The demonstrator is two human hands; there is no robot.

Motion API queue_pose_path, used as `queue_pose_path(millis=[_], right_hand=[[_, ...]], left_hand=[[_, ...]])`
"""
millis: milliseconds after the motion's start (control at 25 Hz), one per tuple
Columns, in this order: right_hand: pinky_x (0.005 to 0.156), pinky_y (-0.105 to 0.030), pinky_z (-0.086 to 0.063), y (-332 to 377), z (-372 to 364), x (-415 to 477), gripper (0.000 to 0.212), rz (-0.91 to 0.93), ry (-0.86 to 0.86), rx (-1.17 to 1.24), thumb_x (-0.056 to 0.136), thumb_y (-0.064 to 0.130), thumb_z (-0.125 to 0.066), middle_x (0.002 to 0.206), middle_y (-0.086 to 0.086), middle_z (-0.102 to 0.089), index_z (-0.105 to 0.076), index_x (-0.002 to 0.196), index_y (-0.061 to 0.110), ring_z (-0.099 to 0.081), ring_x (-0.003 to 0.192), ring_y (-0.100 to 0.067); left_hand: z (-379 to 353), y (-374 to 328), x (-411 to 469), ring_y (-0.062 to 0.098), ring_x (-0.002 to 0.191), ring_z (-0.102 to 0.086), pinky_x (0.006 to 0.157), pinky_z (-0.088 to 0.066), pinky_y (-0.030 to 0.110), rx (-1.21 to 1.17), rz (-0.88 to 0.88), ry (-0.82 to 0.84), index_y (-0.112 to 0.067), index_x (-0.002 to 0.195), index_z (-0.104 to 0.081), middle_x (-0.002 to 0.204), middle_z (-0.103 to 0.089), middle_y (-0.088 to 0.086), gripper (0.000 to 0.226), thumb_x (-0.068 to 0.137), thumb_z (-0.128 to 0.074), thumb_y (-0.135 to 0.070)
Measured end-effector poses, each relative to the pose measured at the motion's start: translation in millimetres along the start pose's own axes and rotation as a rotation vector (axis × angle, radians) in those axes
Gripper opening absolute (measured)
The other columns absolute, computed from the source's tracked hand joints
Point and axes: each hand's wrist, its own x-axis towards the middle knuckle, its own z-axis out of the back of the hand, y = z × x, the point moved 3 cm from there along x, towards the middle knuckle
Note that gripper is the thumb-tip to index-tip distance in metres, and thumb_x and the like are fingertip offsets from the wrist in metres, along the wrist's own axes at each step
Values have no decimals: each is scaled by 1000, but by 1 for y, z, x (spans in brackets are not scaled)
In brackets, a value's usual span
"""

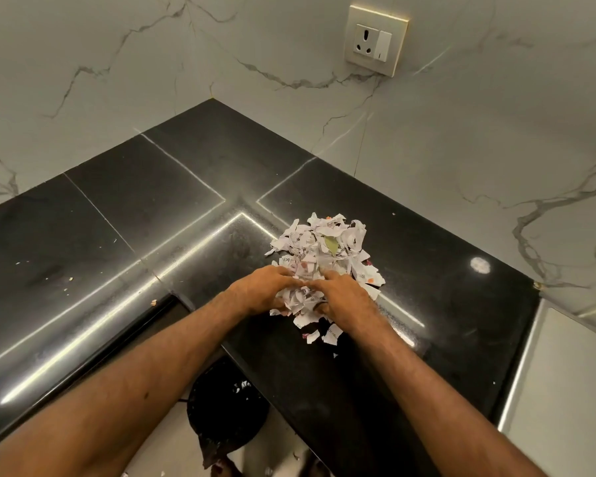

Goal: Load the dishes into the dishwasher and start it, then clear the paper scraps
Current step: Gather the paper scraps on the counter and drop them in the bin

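The paper scraps [324,249] sit heaped on the black counter [117,218], near its front edge. The left hand [258,290] and right hand [344,297] cup the pile's near side, fingers curled in, each grip closed round a shared clump. Most of the heap lies just beyond the fingertips, nearer the right hand. A black-lined bin [227,407] stands below the counter edge, toward the person.
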Motion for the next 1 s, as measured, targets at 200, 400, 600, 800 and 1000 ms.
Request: queue_pose_path(millis=[200,400,600,800,1000], right_hand=[[93,-35,-55,6,2,3,28,-22,-46,26,97,29,-72,111,0,-68,-73,124,27,-64,106,-19],[85,-33,-60,14,2,0,14,-39,-140,58,101,18,-66,92,-4,-68,-78,108,16,-66,88,-18],[73,-30,-57,12,11,-16,15,-53,-198,107,102,22,-64,83,-1,-65,-78,100,16,-64,78,-17],[69,-26,-53,22,25,-41,18,-94,-337,142,101,16,-64,90,-2,-71,-81,108,19,-61,78,-15],[78,-30,-58,75,28,-59,18,-83,-359,221,100,13,-65,95,-5,-76,-81,108,17,-67,81,-17]], left_hand=[[-2,-16,7,15,122,-62,108,-49,39,21,69,-94,-30,133,-67,130,-69,-4,43,91,-75,-21],[-3,-35,9,18,103,-72,96,-59,40,-56,163,-201,-22,115,-77,110,-77,1,24,96,-69,-11],[-4,-42,-3,17,105,-72,99,-57,41,-117,202,-336,-24,113,-78,113,-77,-2,20,96,-69,-19],[13,-48,-31,16,100,-73,99,-57,39,-165,143,-425,-23,116,-77,112,-78,-1,23,95,-70,-17],[18,-29,-85,12,95,-73,97,-57,33,-209,147,-471,-23,112,-79,108,-78,-4,20,93,-74,-18]])
